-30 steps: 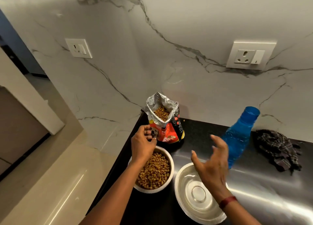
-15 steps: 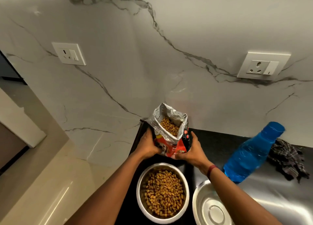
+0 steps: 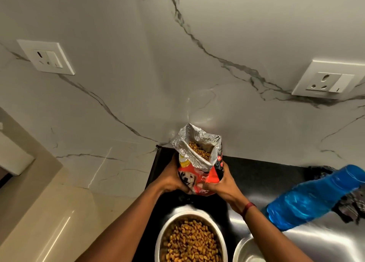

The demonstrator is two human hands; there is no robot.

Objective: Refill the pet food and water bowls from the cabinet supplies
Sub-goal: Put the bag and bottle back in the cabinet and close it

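1. Nearest the camera, the round steel food bowl [image 3: 189, 214] stands on the black countertop [image 3: 256, 173], heaped with brown kibble [image 3: 190, 240]. It looks full enough, so the food half of the job seems done.
2. Just to its right sits the empty round steel water bowl [image 3: 246, 250], only partly in view. The water still has to be poured.
3. Beyond the bowls, the left hand [image 3: 171, 179] and right hand [image 3: 223, 184] each wrap around a lower side of the red, foil-lined pet food bag [image 3: 209, 177], which is upright with its mouth open. I cannot tell whether its base touches the counter.
4. The step in hand is probably putting the bag away. It goes best with the bag kept level and held low, and with the foil top folded shut before it is carried, so no kibble spills.
5. Farther right, the translucent blue plastic water bottle [image 3: 316, 198] stands on the steel surface [image 3: 316, 242], beside a dark checked cloth [image 3: 349, 206]. It is within reach for the next pour.
6. Behind everything is the veined white marble wall [image 3: 138, 84], which carries two white sockets.
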